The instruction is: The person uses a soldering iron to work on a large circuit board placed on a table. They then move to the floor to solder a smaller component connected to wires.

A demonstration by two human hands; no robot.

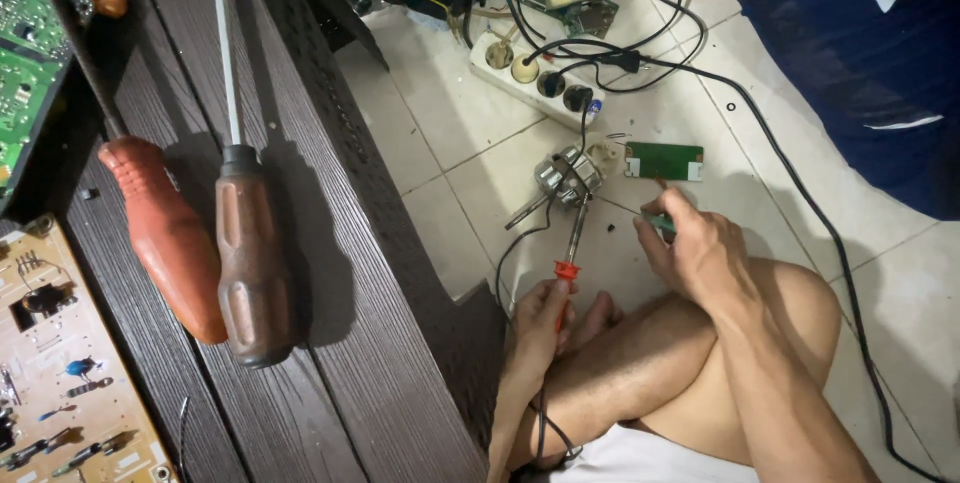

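Dim, soft indoor light; mild shadows, near foreground slightly blurred.

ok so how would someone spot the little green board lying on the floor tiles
Start at the white power strip on the tiled floor and follow the tiles toward the seated person's knees. Just past the right hand lies a small green circuit board, flat on a tile. It is a bare rectangle with white end tabs, unlike the metal clump beside it.

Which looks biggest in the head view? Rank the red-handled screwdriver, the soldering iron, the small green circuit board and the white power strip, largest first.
1. red-handled screwdriver, though it lies nearest the camera, which inflates it
2. white power strip
3. soldering iron, in the left hand; close to the strip, so unsure
4. small green circuit board
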